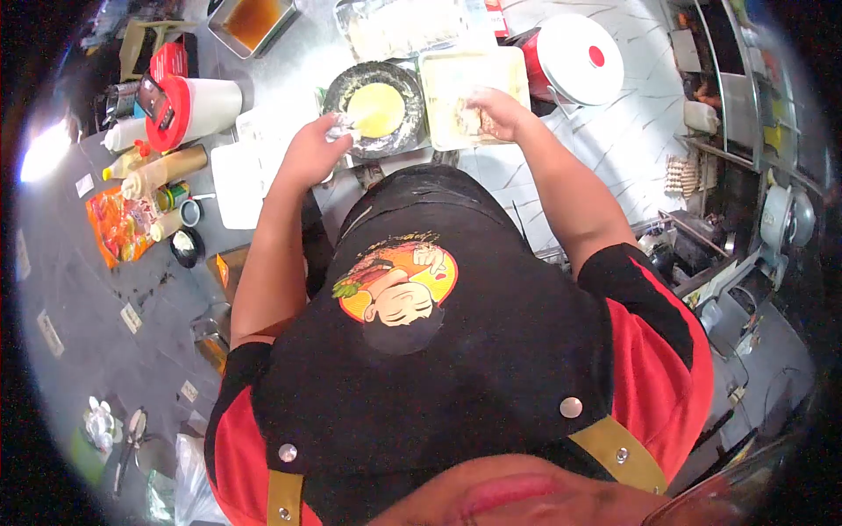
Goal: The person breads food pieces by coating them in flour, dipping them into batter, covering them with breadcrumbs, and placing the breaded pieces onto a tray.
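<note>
My left hand (317, 151) is at the left rim of a round black dish (336, 92) dusted with white powder. Its fingertips are pinched together, with something whitish at them that I cannot make out. A flat yellow disc (377, 110) fills the middle of the dish. My right hand (498, 115) reaches over a cream rectangular tray (517, 70) to the right of the dish. Those fingers are curled and coated with pale crumbs; what they hold, if anything, is hidden.
Behind the dish sits a clear tray of white powder (399, 31). A red bucket with a white lid (579, 60) stands at the right. A white container with a red lid (210, 103), sauce bottles (167, 171) and an orange packet (120, 230) are at the left; a metal pan (250, 24) lies behind them.
</note>
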Tool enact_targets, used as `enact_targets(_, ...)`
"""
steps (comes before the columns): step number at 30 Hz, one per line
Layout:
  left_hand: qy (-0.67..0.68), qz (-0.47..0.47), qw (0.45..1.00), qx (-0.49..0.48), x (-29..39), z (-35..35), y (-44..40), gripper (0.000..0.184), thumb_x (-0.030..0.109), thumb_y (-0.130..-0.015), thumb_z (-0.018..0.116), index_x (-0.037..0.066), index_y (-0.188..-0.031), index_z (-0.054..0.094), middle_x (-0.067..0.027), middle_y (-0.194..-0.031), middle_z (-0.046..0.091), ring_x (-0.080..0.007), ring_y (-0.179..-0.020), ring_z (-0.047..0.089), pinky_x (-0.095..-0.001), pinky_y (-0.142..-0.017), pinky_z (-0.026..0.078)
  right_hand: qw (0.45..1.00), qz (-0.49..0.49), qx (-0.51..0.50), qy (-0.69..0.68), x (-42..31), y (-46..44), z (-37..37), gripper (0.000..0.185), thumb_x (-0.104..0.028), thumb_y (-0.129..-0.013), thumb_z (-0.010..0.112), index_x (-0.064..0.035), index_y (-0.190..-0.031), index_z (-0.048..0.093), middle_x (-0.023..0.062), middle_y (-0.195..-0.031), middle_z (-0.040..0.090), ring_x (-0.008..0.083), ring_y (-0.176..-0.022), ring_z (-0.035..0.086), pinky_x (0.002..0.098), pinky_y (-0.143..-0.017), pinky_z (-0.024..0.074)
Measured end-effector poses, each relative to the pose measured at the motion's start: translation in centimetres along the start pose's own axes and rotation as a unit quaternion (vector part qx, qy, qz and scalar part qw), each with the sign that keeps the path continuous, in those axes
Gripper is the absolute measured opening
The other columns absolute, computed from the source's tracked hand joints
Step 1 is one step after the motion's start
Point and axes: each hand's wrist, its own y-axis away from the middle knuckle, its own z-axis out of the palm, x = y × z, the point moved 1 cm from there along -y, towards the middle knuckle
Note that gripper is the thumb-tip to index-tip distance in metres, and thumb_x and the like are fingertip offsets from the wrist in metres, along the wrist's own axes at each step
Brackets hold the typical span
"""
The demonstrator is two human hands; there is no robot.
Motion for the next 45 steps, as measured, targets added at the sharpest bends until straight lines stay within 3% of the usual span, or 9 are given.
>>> enact_targets(5,0.096,-0.035,0.994,-0.036,-1.1,-2.7,2.0,0.042,0.023,-0.096,0.071,-0.003,-0.13,0.069,-0.014,-0.096,0.077,-0.0195,-0.075,0.072,-0.0363,-0.072,0.059,0.996,0.006,0.024,-0.084,-2.0,1.2,1.8,0.028,-0.022,-0.106,0.061,-0.0058,-0.127,0.069,0.0092,-0.12,0.076,0.0224,-0.12,0.073,0.0403,-0.094,0.0625)
enact_targets(11,0.074,-0.029,0.996,-0.032,-3.2,-6.0,3.6,0.042,0.022,-0.098,0.069,-0.004,-0.131,0.068,-0.0142,-0.097,0.078,-0.0193,-0.077,0.073,-0.0357,-0.072,0.059,0.797,-0.15,0.223,0.541,-2.4,2.2,3.2,0.058,-0.033,-0.098,0.071,0.0007,-0.143,0.06,0.0216,-0.128,0.071,0.0367,-0.13,0.065,0.0472,-0.111,0.0524)
enact_targets(20,0.12,-0.022,0.992,-0.035,-8.3,-7.8,4.4,0.038,0.021,-0.097,0.071,-0.001,-0.128,0.071,-0.0111,-0.094,0.076,-0.0177,-0.077,0.071,-0.0352,-0.073,0.058,0.692,-0.102,0.347,0.624,1.7,1.0,11.0,0.068,-0.027,-0.085,0.081,-0.0024,-0.144,0.058,0.0314,-0.132,0.065,0.0431,-0.126,0.066,0.0502,-0.107,0.0558)
enact_targets(23,0.106,-0.019,0.993,-0.04,-8.6,-8.3,4.8,0.037,0.02,-0.098,0.069,-0.002,-0.127,0.07,-0.0113,-0.096,0.076,-0.0176,-0.078,0.071,-0.0344,-0.07,0.058,0.726,-0.13,0.287,0.611,2.1,-1.3,8.4,0.062,-0.021,-0.085,0.081,-0.0042,-0.141,0.06,0.0253,-0.12,0.071,0.0399,-0.118,0.071,0.0494,-0.102,0.0581)
enact_targets(27,0.115,-0.028,0.993,-0.03,-9.5,-8.5,5.2,0.036,0.02,-0.098,0.069,-0.002,-0.126,0.07,-0.011,-0.098,0.076,-0.0169,-0.08,0.071,-0.0334,-0.07,0.057,0.963,-0.116,0.166,0.18,2.7,-1.7,4.2,0.044,-0.017,-0.093,0.075,-0.0053,-0.134,0.064,0.018,-0.114,0.076,0.0327,-0.107,0.076,0.0495,-0.093,0.0606)
enact_targets(29,0.119,-0.039,0.992,-0.022,-9.5,-8.7,5.2,0.035,0.02,-0.098,0.069,-0.002,-0.125,0.071,-0.0105,-0.098,0.075,-0.0167,-0.08,0.071,-0.033,-0.071,0.057,0.985,-0.084,0.093,-0.121,0.0,2.0,5.9,0.034,-0.017,-0.099,0.071,-0.0053,-0.131,0.065,0.0152,-0.115,0.076,0.0281,-0.103,0.077,0.0482,-0.086,0.062)
enact_targets(32,0.128,-0.057,0.99,-0.016,-9.9,-8.3,5.4,0.034,0.02,-0.098,0.069,-0.002,-0.124,0.071,-0.0093,-0.097,0.075,-0.0167,-0.081,0.071,-0.0327,-0.071,0.057,0.975,-0.058,0.123,-0.174,-1.1,2.9,5.9,0.027,-0.016,-0.104,0.067,-0.0041,-0.128,0.066,0.0138,-0.119,0.077,0.0256,-0.103,0.077,0.0456,-0.08,0.0627)
enact_targets(38,0.168,-0.056,0.984,-0.013,-8.3,-7.0,4.9,0.034,0.019,-0.099,0.068,-0.002,-0.125,0.071,-0.0082,-0.098,0.074,-0.0161,-0.082,0.07,-0.0322,-0.072,0.058,0.983,-0.05,0.177,-0.022,-1.7,1.6,5.7,0.036,-0.03,-0.106,0.067,-0.005,-0.132,0.069,0.0092,-0.129,0.074,0.0273,-0.11,0.075,0.0453,-0.091,0.059)
enact_targets(45,0.189,-0.05,0.981,-0.017,-7.1,-6.3,4.0,0.038,0.019,-0.098,0.071,-0.002,-0.129,0.071,-0.0074,-0.104,0.076,-0.0138,-0.082,0.069,-0.0317,-0.072,0.058,0.841,-0.13,0.29,0.438,-1.4,1.9,4.2,0.056,-0.03,-0.089,0.075,0.0038,-0.133,0.066,0.029,-0.127,0.072,0.0392,-0.119,0.071,0.0499,-0.101,0.0564)
